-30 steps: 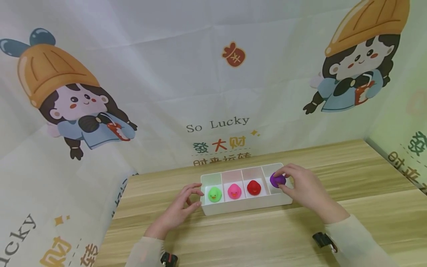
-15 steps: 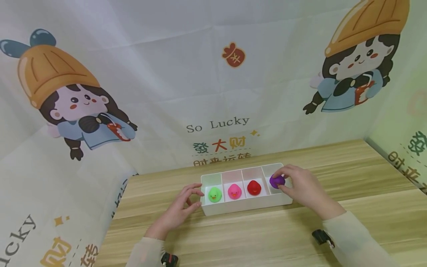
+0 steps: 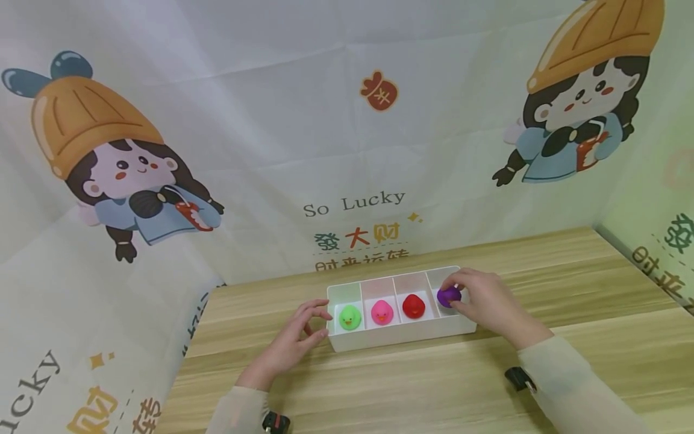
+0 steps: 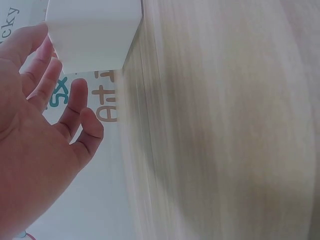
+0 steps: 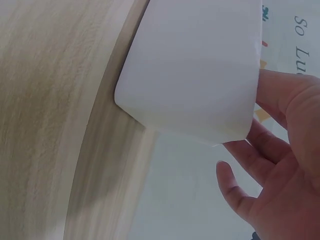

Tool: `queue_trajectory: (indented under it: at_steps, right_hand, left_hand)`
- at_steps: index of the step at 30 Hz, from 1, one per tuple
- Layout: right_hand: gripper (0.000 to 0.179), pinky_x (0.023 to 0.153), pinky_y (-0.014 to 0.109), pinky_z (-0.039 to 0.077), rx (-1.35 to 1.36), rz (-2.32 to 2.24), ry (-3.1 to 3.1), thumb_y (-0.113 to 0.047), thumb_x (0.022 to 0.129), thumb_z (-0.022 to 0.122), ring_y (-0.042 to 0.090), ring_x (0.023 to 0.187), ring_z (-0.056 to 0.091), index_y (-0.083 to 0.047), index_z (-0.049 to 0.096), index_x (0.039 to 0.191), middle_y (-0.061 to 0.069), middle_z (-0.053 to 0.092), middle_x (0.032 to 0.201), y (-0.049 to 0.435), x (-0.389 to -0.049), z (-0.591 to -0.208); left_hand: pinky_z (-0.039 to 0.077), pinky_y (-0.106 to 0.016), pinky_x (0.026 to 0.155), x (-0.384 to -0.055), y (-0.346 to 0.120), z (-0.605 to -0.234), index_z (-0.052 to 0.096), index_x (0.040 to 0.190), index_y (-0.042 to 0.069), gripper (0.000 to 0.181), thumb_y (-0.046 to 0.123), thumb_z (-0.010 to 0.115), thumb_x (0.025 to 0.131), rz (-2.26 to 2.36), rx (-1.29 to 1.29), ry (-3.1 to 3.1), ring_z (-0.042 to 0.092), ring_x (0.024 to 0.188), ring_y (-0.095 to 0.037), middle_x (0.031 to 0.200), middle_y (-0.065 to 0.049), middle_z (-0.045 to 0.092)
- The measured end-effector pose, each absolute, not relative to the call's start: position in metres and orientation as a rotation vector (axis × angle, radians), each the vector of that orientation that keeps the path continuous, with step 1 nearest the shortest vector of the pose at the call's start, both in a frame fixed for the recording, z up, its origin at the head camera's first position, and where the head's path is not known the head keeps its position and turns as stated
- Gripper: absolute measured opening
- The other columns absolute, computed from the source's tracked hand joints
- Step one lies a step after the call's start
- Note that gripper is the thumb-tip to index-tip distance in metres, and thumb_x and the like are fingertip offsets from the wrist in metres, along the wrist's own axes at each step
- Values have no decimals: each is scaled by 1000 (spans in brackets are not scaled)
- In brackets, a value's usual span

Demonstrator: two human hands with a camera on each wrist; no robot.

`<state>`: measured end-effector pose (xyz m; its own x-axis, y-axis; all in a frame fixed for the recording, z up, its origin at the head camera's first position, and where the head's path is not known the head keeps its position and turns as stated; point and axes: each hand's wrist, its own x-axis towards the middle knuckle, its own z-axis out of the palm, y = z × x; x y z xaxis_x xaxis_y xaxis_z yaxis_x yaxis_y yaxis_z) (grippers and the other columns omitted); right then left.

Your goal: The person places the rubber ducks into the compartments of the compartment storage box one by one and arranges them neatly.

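A white box (image 3: 403,335) with a row of compartments stands on the wooden table. From left to right it holds a green rubber duck (image 3: 350,317), a pink rubber duck (image 3: 382,312), a red rubber duck (image 3: 414,306) and a purple rubber duck (image 3: 448,296). My right hand (image 3: 490,301) pinches the purple duck between thumb and fingers, inside the rightmost compartment. Its fingertips dip behind the end wall in the right wrist view. My left hand (image 3: 293,337) rests at the left end of the box, fingers loosely bent, fingertips and thumb right at the rim.
The wood-grain table (image 3: 412,386) reaches back to a printed cloth (image 3: 271,150) hanging behind it and on both sides. A black wrist camera (image 3: 520,379) sits by the right sleeve, another black wrist camera (image 3: 276,422) by the left sleeve.
My right hand and the purple duck have shifted slightly left and down within the rightmost compartment. My left hand stays at the box's left end.
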<state>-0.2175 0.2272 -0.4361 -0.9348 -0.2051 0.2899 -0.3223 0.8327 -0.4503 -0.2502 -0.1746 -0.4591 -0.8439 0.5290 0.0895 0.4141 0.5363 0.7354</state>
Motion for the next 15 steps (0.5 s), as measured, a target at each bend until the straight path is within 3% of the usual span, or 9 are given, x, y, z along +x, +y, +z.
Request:
queue_trajectory:
  at_steps: [15]
  right_hand:
    - [26, 100, 65, 31, 453, 661, -2849, -6, 78, 88, 26, 101, 71, -18, 75, 97, 0, 77, 101, 227, -230, -437]
  left_hand:
    - [44, -31, 81, -249, -174, -457, 61, 124, 11, 23, 12, 65, 101, 1194, 763, 2622, 48, 91, -20, 161, -11, 41]
